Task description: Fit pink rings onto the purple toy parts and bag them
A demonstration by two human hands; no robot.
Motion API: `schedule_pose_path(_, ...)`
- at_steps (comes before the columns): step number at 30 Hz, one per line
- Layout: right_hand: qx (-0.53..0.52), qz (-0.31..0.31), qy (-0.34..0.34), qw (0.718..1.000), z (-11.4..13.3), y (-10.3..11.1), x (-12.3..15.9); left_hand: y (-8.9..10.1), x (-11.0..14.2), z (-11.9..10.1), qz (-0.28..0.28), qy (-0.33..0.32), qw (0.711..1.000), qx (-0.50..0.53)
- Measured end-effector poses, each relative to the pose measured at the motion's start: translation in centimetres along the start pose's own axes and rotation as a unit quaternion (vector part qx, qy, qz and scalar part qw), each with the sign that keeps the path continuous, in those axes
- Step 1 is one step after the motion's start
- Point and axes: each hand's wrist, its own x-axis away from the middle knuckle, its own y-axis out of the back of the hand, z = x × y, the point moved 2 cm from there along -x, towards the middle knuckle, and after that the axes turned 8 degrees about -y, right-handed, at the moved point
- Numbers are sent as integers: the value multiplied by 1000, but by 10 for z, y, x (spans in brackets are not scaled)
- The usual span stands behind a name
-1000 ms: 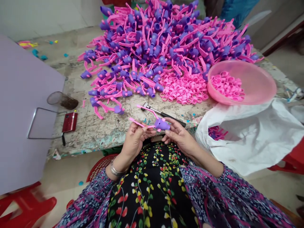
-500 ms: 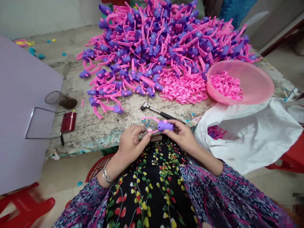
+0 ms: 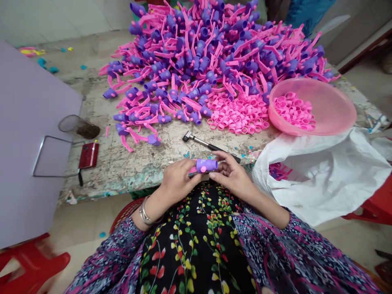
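Worktable [image 3: 141,163]: one, scuffed and paint-flecked, is running across in front of the seated person.
Heap of purple-and-pink pieces [image 3: 196,53]: one, covering the far side; its pieces are overlapping too thickly for me to count.
White sack [image 3: 330,196]: one, is gaping at the near right edge; similar pieces are showing inside.
Pink bowl [image 3: 333,110]: one, is holding pink rings, beyond counting.
Loose ring heap [image 3: 237,114]: one, is lying just left of the bowl, uncountable.
Hammer [image 3: 202,142]: one, is lying beyond the hands.
Glass [image 3: 79,126]: one, is lying on its side at left, dark matter inside.
Left hand [image 3: 177,177]: is closing around the pink end of one piece.
Right hand [image 3: 234,175]: is curving half open, thumb and fingers parted by the purple end; I cannot tell whether it is touching.
Held piece [image 3: 205,165]: one, is pointing its purple end rightward between the hands, at the table's near edge.
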Motion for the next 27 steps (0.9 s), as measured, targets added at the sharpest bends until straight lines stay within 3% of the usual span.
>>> schedule_pose_path(3, -69, -1, -57, 996, -6, -5, -1, -7, 3, 1, -34, 11, 999, -18)
schedule_pose_path(7, -72, -19, -65, 995, -9, -6, -1, -12, 3, 0, -14, -8, 999, -46)
schedule_pose_path(10, 40, -50, 4, 998, -8, -2, 1, -11, 0, -1, 13, 16, 1000, 15)
schedule_pose_path(13, 166, -44, 109, 979, -5, -1, 4, -8, -3, 2, 48, 84, 986, 135)
schedule_pose_path(16, 222, 2, 182, 958, -1, -5, 5, -12, -3, 10, 84, 161, 950, 256)
schedule_pose_path(19, 242, 40, 221, 944, 3, -11, 3, -22, -2, 17, 94, 217, 894, 381)
schedule_pose_path(24, 250, 58, 210, 943, 9, -13, -4, -35, -1, 16, 22, 313, 793, 522)
schedule_pose_path(27, 261, 58, 188, 945, 12, -12, -11, -37, -3, 9, -2, 339, 772, 538)
